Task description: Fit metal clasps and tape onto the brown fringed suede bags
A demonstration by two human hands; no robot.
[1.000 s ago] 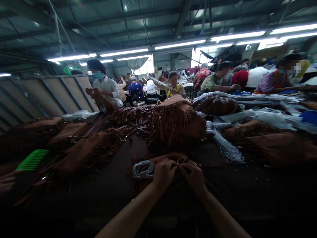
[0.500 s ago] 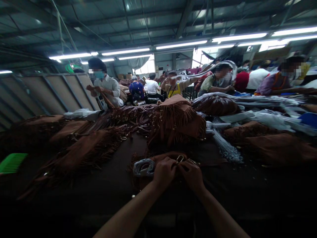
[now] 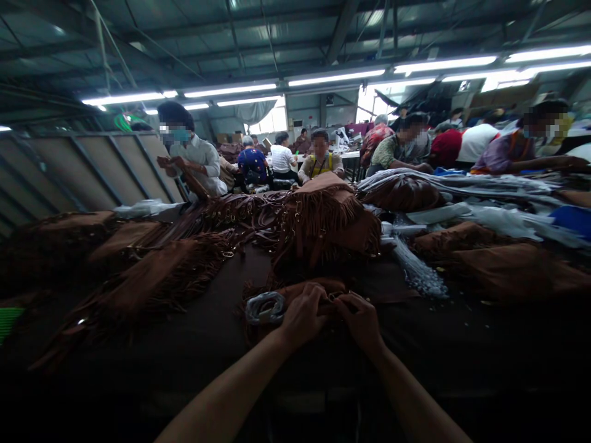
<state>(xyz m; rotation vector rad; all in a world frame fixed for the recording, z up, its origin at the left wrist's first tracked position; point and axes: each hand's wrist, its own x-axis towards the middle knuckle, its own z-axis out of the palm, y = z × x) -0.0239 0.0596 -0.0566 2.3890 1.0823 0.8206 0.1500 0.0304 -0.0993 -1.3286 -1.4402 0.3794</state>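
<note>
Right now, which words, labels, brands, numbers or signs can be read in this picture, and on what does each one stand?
No text can be read anywhere.
Brown fringed bag, gripped by the left hand and the right hand: no label shows.
Grey wrapped bundle beside it: no print shows.
Far wall: any sign is too small and blurred to read.

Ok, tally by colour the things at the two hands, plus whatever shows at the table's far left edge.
Brown: 1, the brown fringed bag gripped by the left hand and right hand
Grey-white: 1, the coiled bundle beside the left hand
Green: 1, the green piece, cut off by the picture's edge
Total: 3
</note>
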